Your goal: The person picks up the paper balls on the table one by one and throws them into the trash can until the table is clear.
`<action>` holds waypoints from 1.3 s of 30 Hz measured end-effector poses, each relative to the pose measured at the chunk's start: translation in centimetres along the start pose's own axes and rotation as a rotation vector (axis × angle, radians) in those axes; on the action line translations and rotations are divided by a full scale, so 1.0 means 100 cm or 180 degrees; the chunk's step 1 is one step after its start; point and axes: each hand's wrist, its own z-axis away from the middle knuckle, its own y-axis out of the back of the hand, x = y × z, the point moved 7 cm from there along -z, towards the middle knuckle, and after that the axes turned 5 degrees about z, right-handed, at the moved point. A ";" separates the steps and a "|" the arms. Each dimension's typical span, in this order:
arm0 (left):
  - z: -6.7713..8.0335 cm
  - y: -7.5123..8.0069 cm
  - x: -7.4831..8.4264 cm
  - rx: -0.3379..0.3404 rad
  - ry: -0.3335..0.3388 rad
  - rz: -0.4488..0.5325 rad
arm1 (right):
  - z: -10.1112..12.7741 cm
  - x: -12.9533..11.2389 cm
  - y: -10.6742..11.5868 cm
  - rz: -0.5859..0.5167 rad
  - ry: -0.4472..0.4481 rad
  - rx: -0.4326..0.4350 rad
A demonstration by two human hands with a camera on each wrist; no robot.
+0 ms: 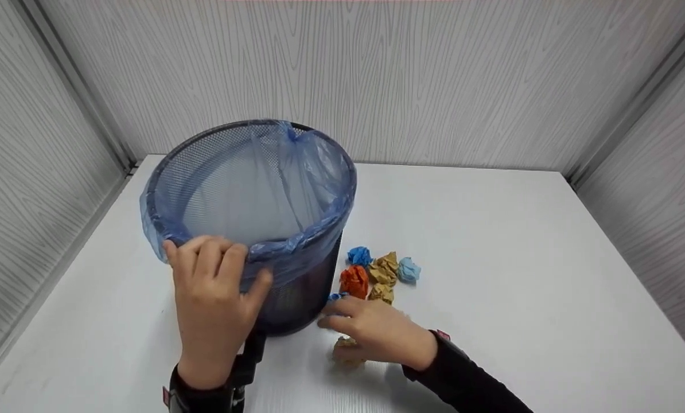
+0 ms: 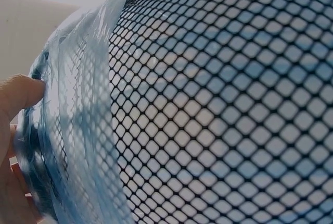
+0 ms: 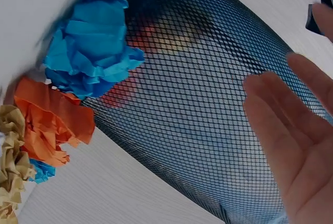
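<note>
A black mesh bin [image 1: 296, 298] with a blue plastic liner [image 1: 319, 166] stands on the white table [image 1: 520, 275]. My left hand [image 1: 216, 261] grips the bin's near rim, fingers over the liner's folded edge and thumb on the outside; the left wrist view shows a fingertip [image 2: 18, 95] against the liner [image 2: 78, 120] and mesh [image 2: 223, 104]. My right hand [image 1: 335, 316] lies low by the bin's base, fingers straight and holding nothing, nearest a blue paper ball [image 1: 337, 296]. In the right wrist view the open hand [image 3: 291, 130] faces the mesh [image 3: 197, 94], apart from the blue ball [image 3: 88, 47].
Several crumpled paper balls lie right of the bin: blue [image 1: 358, 255], tan [image 1: 384, 267], light blue [image 1: 409, 269], orange [image 1: 354, 281], and a tan one [image 1: 345, 349] under my right wrist. Grey panel walls [image 1: 434, 86] close in the table on three sides.
</note>
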 end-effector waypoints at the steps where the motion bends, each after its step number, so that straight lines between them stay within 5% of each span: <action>1: 0.000 0.000 0.000 0.0010 0.0000 0.0000 | 0.000 0.000 -0.005 0.0015 -0.0009 -0.0111; 14: 0.001 0.000 -0.001 -0.0039 0.0035 -0.0001 | 0.007 0.008 -0.046 -0.0012 -0.0400 -0.1238; 30: 0.001 -0.001 -0.001 -0.0002 0.0012 0.0004 | 0.010 0.012 -0.054 -0.0168 -0.0656 -0.1603; 39: 0.000 -0.001 0.000 -0.0043 0.0005 -0.0029 | 0.022 0.009 -0.055 -0.0121 -0.0769 -0.2063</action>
